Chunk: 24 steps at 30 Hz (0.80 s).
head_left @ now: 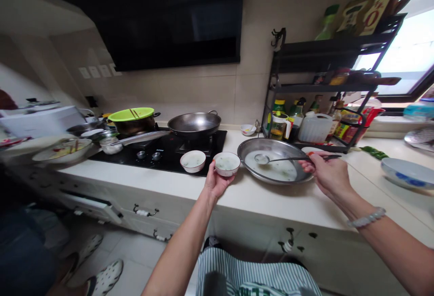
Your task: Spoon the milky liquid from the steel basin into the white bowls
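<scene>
My left hand (219, 183) is closed round a small bowl (228, 165), white with a dark rim and filled with a whitish soup with green bits. Just left of it, a similar filled bowl (193, 161) stands at the front edge of the stove. In my right hand (327, 171) is the dark handle of a ladle (285, 159). The ladle's head is over the pale soup in a wide metal basin (249, 169), to the right of my left hand. Whether the ladle's head touches the soup I cannot tell.
On the black stove (162, 162) sit a steel wok (195, 124), its long handle pointing left, and a pot with a green strainer (131, 114). A rack (305, 88) of bottles stands behind the basin. A blue-patterned bowl (408, 173) lies right. Another person's shoes (106, 278) show lower left.
</scene>
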{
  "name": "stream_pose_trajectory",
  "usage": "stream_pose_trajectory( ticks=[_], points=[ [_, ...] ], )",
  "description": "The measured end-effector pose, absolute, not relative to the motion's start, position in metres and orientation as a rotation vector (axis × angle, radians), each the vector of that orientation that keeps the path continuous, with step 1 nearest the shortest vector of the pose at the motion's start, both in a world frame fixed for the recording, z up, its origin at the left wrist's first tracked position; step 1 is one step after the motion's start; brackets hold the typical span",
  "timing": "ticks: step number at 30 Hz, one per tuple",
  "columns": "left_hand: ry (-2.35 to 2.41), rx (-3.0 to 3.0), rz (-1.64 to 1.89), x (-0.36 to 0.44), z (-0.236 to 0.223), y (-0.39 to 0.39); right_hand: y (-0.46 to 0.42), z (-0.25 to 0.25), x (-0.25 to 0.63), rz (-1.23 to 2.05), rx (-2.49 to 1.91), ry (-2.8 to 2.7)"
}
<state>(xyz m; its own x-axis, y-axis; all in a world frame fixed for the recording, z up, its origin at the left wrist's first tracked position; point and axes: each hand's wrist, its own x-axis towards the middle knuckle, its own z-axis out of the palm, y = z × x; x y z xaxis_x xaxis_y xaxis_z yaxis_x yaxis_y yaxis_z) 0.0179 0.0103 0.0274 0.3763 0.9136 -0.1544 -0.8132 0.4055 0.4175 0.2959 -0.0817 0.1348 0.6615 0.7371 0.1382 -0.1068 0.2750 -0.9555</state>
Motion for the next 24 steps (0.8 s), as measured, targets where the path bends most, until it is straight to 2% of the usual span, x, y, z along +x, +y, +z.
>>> stream_pose_trajectory(
  ticks=[24],
  points=[
    [0.395, 0.308, 1.125, 0.0176, 0.0262, 0.0103, -0.0835, 0.1377, 0.294, 0.604, -1.201, -0.66]
  ],
)
